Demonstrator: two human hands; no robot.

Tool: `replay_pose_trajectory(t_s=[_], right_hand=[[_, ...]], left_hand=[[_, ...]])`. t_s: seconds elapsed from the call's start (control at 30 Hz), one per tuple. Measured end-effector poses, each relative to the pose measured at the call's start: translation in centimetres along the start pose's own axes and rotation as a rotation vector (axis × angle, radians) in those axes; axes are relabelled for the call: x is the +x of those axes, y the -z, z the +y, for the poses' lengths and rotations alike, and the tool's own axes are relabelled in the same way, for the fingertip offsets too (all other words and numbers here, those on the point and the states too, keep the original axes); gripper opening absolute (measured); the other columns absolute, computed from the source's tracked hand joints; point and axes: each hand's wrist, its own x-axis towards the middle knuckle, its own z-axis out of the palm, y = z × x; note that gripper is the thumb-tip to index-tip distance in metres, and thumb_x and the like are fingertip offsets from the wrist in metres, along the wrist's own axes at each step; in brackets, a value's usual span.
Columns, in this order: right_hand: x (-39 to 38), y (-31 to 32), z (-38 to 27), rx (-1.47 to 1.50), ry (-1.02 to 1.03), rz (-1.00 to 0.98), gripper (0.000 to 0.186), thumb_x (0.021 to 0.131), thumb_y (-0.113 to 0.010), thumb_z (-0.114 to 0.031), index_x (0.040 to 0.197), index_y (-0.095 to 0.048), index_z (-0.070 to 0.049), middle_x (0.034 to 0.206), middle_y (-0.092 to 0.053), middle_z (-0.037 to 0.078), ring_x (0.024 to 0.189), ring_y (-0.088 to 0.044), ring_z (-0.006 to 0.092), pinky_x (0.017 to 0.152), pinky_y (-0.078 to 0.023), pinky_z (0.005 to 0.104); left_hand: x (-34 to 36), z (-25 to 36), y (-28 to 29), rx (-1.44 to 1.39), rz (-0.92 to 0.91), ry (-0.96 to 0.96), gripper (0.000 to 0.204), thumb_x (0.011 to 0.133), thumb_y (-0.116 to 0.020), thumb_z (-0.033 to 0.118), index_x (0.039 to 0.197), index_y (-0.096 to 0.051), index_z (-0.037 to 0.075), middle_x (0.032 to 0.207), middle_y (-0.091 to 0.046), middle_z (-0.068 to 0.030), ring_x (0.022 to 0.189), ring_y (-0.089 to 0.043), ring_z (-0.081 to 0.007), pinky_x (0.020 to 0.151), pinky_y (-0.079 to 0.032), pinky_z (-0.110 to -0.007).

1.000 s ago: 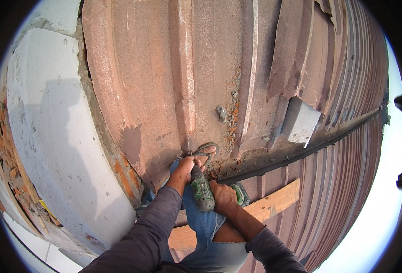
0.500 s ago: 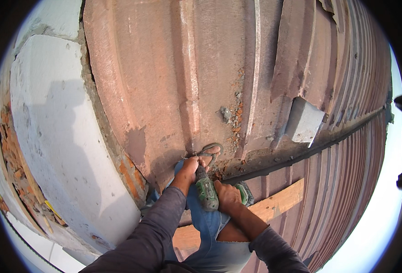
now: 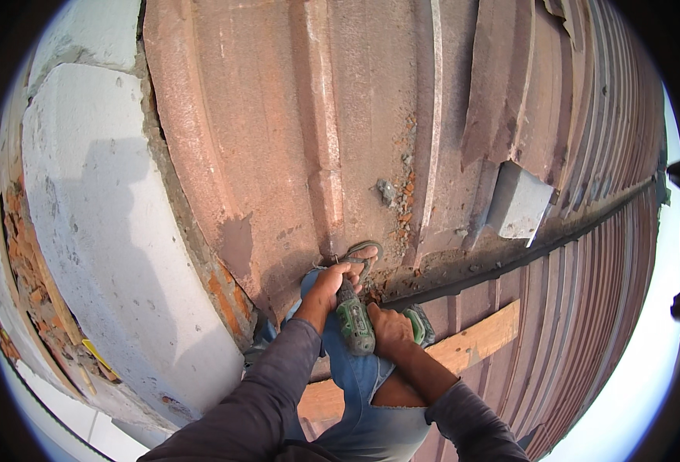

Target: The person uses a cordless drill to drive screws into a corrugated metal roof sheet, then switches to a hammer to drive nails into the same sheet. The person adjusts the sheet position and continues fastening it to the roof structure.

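Note:
A green and black cordless drill (image 3: 354,323) lies over my bent leg, its nose pointing away from me. My right hand (image 3: 392,331) is wrapped round its grip, with the green battery end (image 3: 418,325) showing on the right. Closed at the front of the drill, my left hand (image 3: 329,285) covers the chuck. A thin tip pokes out just past its fingers; whether it is a bit or a screw I cannot tell. Right beyond them is my sandalled foot (image 3: 364,254) on the reddish ribbed metal roof sheet (image 3: 278,138).
A white plastered wall ledge (image 3: 101,200) runs along the left, with broken brick (image 3: 28,262) behind it. Rubble (image 3: 387,192) lies on the sheet. To the right are a bent grey metal piece (image 3: 520,204), a dark gutter (image 3: 463,281) and a wooden plank (image 3: 475,336).
The view has shifted slightly. Both hands keep their hold at the drill, and the left hand's fingers have moved a little around its front end.

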Motion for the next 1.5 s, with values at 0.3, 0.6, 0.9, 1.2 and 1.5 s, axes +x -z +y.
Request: replay_pose_trajectory(t_s=[0.3,0.6,0.9,1.2,1.5], right_hand=[[0.0,-0.2,0.1,0.008,-0.001,0.008,0.033,0.088,-0.07,-0.018,0.114,-0.054,-0.007,0.102,-0.075,0.025,0.1,-0.074,0.0445,0.087,-0.058,0.054],[0.3,-0.3,0.4,-0.018,0.05,0.031,0.027,0.095,-0.064,-0.024,0.115,-0.055,-0.008,0.1,-0.075,0.024,0.095,-0.075,0.0443,0.084,-0.059,0.0545],[0.4,-0.5,0.6,-0.034,0.069,0.056,0.025,0.095,-0.062,-0.024,0.114,-0.056,-0.008,0.099,-0.075,0.023,0.094,-0.075,0.0439,0.083,-0.059,0.0539],[0.2,-0.3,0.4,-0.04,0.068,0.054,0.027,0.093,-0.064,-0.021,0.115,-0.057,-0.008,0.1,-0.075,0.023,0.094,-0.075,0.0435,0.082,-0.059,0.0536],[0.4,-0.1,0.2,-0.082,0.057,0.026,0.03,0.091,-0.066,-0.019,0.117,-0.057,-0.007,0.102,-0.075,0.023,0.096,-0.075,0.0423,0.084,-0.059,0.0525]], left_hand=[[-4.5,-1.5,0.1,0.053,-0.083,0.094,0.017,0.094,-0.07,0.013,0.106,-0.065,0.002,0.096,-0.069,-0.0105,0.093,-0.072,-0.0254,0.082,-0.061,-0.043],[-3.7,-2.0,0.9,0.053,-0.178,0.059,0.009,0.09,-0.068,0.008,0.096,-0.064,0.003,0.088,-0.067,-0.0131,0.081,-0.07,-0.0285,0.077,-0.06,-0.042],[-3.3,-2.2,1.0,0.046,-0.196,0.025,0.01,0.089,-0.067,0.008,0.097,-0.063,0.004,0.085,-0.065,-0.0118,0.077,-0.068,-0.0281,0.076,-0.06,-0.042],[-2.9,-2.5,1.2,-0.005,-0.188,0.002,0.01,0.089,-0.067,0.008,0.098,-0.064,0.006,0.085,-0.066,-0.0115,0.076,-0.067,-0.0279,0.072,-0.059,-0.041],[-3.0,-2.4,1.1,0.007,-0.188,0.003,0.011,0.088,-0.067,0.006,0.098,-0.064,0.004,0.084,-0.066,-0.0116,0.077,-0.068,-0.0274,0.073,-0.059,-0.04]])
